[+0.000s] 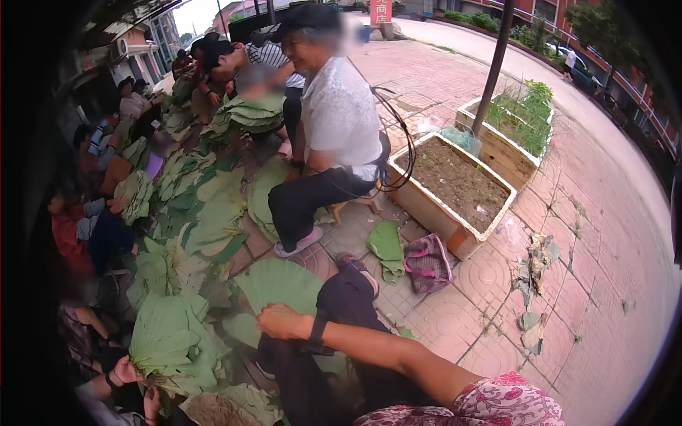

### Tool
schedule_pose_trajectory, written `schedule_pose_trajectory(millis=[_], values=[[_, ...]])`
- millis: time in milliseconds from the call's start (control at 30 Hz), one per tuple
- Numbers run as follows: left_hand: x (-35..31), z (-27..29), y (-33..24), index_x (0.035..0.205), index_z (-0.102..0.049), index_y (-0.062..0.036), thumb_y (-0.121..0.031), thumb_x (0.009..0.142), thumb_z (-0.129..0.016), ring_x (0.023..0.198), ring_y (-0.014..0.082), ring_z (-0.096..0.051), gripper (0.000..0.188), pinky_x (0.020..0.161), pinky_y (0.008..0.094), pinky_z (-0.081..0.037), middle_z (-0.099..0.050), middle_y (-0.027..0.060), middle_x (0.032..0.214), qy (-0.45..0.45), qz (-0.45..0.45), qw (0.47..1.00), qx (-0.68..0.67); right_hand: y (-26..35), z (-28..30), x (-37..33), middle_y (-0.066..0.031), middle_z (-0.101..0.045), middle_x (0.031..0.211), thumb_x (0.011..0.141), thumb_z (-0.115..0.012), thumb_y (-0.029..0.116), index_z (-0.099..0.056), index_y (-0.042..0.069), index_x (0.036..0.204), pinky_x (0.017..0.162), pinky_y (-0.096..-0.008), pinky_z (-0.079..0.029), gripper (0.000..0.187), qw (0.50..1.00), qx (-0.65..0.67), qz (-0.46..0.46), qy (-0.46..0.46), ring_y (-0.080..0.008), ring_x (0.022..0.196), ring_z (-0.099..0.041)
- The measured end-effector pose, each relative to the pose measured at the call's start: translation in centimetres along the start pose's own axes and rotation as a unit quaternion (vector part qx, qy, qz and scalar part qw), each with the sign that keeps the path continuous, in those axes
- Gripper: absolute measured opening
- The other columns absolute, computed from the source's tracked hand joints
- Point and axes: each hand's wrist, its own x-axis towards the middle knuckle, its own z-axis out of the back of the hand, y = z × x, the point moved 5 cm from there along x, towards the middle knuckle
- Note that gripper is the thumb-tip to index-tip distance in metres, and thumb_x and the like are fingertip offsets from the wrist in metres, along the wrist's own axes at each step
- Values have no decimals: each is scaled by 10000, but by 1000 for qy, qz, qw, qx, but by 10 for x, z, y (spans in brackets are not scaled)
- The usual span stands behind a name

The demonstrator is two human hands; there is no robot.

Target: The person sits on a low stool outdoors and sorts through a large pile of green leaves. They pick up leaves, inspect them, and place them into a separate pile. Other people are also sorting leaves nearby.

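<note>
My right hand (284, 321) reaches in from the lower right, a dark band on its wrist. Its fingers are closed at the lower edge of a large green lotus leaf (278, 284), which fans out beyond it above my dark-trousered knees. A smaller piece of leaf (241, 329) shows just left of the hand. My left hand is not in view. At the lower left, another person's hand (126, 370) holds a thick stack of lotus leaves (167, 337). Brownish leaves (227, 408) lie at the bottom edge.
A person in a white top (341, 113) sits on a low stool ahead. Many leaf piles (213, 213) cover the ground between two rows of seated people. Right of me are a purple bag (428, 264), a folded leaf (386, 245), soil-filled planter boxes (455, 241), a pole (495, 67) and dried leaf scraps (534, 273).
</note>
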Motion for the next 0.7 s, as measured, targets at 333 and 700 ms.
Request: schedule_pose_trajectory(millis=[333,700], values=[[-12,-15,-30,1066,-657,64,-82,833,-757,892,248,-632,292,831,328,-481,-697,148,975,121,-211,866,436,-2,39,-10,-240,-672,876,998,-542,251,-634,-13,864,781,-505,-505,311,998,-9,-49,39,-438,872,-650],[13,7,3,1129,-680,41,-50,827,-749,895,193,-675,323,849,313,-508,-745,139,1001,138,-168,867,448,-10,31,-3,-247,-665,872,1007,-527,261,-628,-5,882,784,-523,-493,312,997,3,-70,39,-456,870,-636]])
